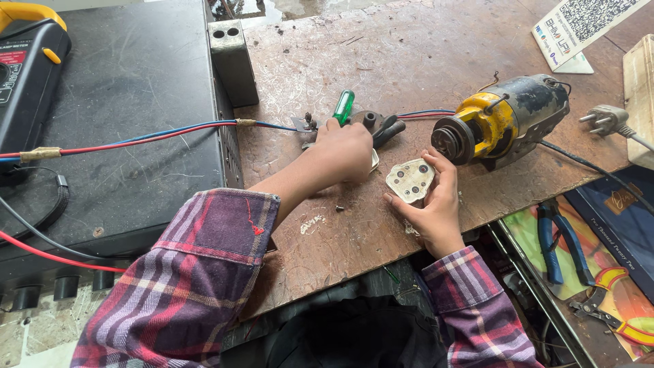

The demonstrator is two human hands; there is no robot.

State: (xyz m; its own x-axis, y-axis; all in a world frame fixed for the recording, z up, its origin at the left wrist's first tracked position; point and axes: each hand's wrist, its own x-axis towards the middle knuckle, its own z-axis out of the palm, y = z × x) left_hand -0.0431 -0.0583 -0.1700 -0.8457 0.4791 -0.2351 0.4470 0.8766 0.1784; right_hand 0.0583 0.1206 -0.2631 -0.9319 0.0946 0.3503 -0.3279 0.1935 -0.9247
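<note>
Workbench edge nears right hand holding plug.

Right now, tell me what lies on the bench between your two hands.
In the head view, between the left hand and the right hand lies only bare scratched bench, with one small dark screw.

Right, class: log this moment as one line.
left hand: green screwdriver | right hand: white plug | beside: motor, bench

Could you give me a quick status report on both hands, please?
Left hand gripping green screwdriver. Right hand holding white plug on bench. Motor close right of plug.
</note>
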